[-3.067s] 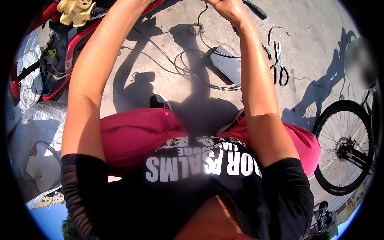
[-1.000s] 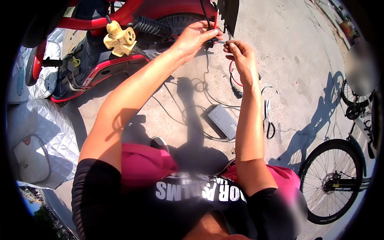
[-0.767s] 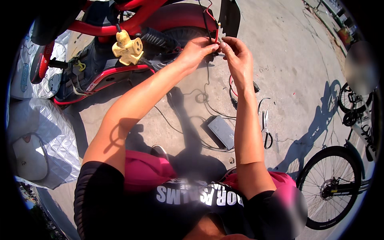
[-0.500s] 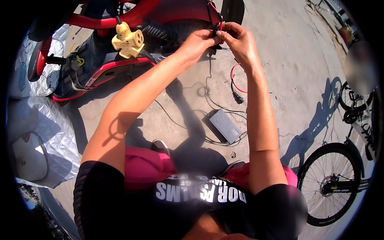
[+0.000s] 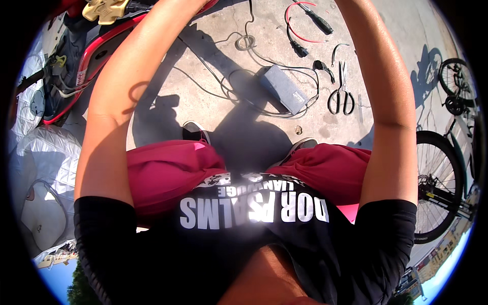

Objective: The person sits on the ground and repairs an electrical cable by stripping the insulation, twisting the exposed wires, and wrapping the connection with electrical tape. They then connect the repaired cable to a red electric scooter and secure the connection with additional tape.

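Both my forearms reach up past the upper edge, so neither of my hands shows, nor anything they may hold. On the concrete between my arms lies a dark grey charger box (image 5: 284,91) with thin black cable looped about it. Beyond it are a black plug (image 5: 300,49) and a curved red wire (image 5: 291,30). A black-handled screwdriver (image 5: 320,23) rests beside that wire. Close to my right forearm lie black-handled scissors (image 5: 342,95), pointing away from me. A short black cable piece (image 5: 324,70) is just left of them.
At the left stands the red and black scooter (image 5: 84,63), with a yellow socket block (image 5: 105,11) at its top. A silvery quilted cover (image 5: 53,157) hangs nearer me. On the right is a bicycle wheel (image 5: 437,188). My shoes (image 5: 195,132) are on the concrete.
My hands have gone out past the upper edge, and the view has tilted back towards my body. The floor items sit higher in it; the scissors and screwdriver now show.
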Demonstrator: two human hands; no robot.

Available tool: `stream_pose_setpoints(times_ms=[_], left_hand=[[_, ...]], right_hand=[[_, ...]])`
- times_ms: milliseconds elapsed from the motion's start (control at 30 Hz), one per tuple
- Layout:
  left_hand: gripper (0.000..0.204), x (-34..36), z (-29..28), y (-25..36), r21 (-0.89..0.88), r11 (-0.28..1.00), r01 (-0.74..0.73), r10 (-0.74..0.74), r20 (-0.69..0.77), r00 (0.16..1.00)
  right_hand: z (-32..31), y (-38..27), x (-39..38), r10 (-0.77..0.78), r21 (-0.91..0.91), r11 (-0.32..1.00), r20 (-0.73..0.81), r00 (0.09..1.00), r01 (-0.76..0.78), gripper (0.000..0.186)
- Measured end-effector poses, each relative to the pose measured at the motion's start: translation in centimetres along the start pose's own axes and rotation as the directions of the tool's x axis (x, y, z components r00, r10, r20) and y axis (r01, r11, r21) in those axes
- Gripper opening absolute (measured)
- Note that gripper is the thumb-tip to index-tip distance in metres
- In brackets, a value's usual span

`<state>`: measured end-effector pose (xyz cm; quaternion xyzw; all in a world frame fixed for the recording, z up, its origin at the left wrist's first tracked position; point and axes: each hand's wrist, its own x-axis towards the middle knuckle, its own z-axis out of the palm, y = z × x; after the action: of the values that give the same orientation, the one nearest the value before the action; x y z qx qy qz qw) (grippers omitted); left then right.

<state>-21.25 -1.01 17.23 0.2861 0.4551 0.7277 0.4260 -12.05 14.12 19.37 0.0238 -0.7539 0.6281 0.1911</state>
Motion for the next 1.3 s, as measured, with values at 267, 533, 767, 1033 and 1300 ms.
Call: stream_pose_setpoints(times_ms=[267,533,767,1033,1300], left_hand=[[0.02,-1.2,-0.1,1.5,0.11,0.993,0.035,-0.037,0.019,0.999],[0.036,-11.4,-1.5,10.4,0.563,0.824,-0.068,0.076,0.01,0.997],[0.024,-18.4,-9.9,10.5,0.586,0.644,0.491,-0.36,-0.335,0.871],[0.052,-16.2,-12.2,5.8,-0.203,0.977,-0.06,-0.009,-0.327,0.945],[0.066,-15.5,-13.4,6.5,-0.305,0.951,-0.052,-0.045,-0.302,0.952]], right_hand=[[-0.5,0.1,-0.3,0.028,-0.094,0.995,-0.026,0.999,-0.03,0.01],[-3.0,-5.0,-4.4,0.51,-0.551,0.785,0.315,0.801,-0.283,0.018],[5.6,-2.2,-3.9,0.42,-0.382,0.891,0.488,0.765,-0.246,0.029],[19.9,0.5,-0.8,0.014,-0.122,0.992,-0.056,0.998,-0.021,0.049],[24.1,-0.5,0.5,0.246,0.634,0.707,0.194,0.95,-0.312,0.042]])
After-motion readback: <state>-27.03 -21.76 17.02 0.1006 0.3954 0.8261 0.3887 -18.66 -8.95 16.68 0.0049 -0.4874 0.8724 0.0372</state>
